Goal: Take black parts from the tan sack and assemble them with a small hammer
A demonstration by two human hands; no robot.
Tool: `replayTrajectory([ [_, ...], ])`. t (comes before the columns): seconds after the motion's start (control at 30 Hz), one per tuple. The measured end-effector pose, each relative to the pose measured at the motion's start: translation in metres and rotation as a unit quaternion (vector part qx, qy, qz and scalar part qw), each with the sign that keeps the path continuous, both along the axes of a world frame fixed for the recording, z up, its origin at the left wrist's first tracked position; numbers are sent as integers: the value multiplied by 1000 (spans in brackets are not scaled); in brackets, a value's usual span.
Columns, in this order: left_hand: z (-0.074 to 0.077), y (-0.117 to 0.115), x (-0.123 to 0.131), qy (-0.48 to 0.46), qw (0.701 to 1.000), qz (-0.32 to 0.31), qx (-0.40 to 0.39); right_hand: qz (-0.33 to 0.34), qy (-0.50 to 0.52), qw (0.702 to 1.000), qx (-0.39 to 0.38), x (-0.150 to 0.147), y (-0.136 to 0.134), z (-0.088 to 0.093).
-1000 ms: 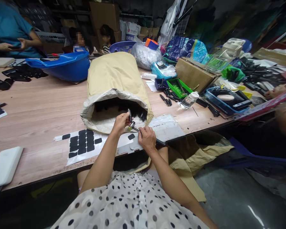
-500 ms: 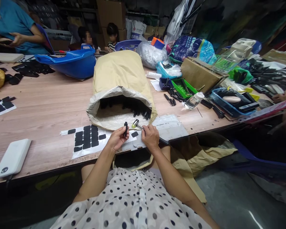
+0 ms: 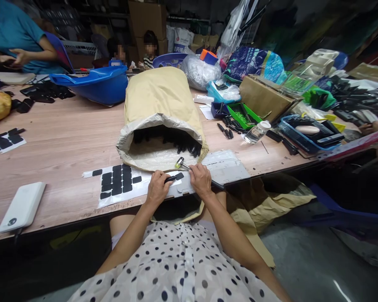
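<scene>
My left hand (image 3: 158, 187) is closed on a small black plastic part (image 3: 170, 179), held nearly level just above the table's front edge, its tip pointing right. My right hand (image 3: 201, 179) grips a small hammer (image 3: 180, 162) with a metal head and a yellowish face; the dark end of its handle sticks out past the palm. A single black pad (image 3: 179, 176) lies between the hands. Left of them, a white sheet (image 3: 140, 191) carries rows of black rounded-square pads (image 3: 116, 180). Directly ahead, a paper sack (image 3: 159, 90) lies with its mouth toward me, several black parts (image 3: 189, 147) inside.
A white power bank (image 3: 22, 206) with a cable lies at left, and a blue basin (image 3: 93, 86) behind. To the right are a green tray (image 3: 244, 115), a clear bottle (image 3: 257, 132) and a blue crate (image 3: 308, 134). Other people sit across the table.
My left hand has lowered and turned over, so the black part has gone from upright to nearly level. The right hand still holds the hammer in about the same place.
</scene>
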State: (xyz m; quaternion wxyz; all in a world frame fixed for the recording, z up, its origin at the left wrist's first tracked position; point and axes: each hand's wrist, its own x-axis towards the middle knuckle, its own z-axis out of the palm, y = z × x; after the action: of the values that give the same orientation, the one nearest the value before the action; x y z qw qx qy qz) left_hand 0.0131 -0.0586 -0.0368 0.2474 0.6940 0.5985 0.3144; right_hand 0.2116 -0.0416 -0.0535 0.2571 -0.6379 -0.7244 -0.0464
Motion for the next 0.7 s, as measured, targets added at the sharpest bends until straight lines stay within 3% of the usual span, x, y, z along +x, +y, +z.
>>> replayTrajectory([
  [0.13, -8, 2, -2, -8, 1000, -3, 3, 38, 75, 996, -3, -2, -18, 9],
  [0.3, -7, 6, -1, -16, 999, 8, -26, 99, 155, 983, -23, -9, -48, 19],
  [0.57, -7, 8, 3, -29, 999, 13, -35, 110, 49, 993, 13, -9, -65, 17],
  [0.7, -7, 8, 3, -32, 999, 8, -35, 105, 63, 992, 6, -10, -64, 17],
])
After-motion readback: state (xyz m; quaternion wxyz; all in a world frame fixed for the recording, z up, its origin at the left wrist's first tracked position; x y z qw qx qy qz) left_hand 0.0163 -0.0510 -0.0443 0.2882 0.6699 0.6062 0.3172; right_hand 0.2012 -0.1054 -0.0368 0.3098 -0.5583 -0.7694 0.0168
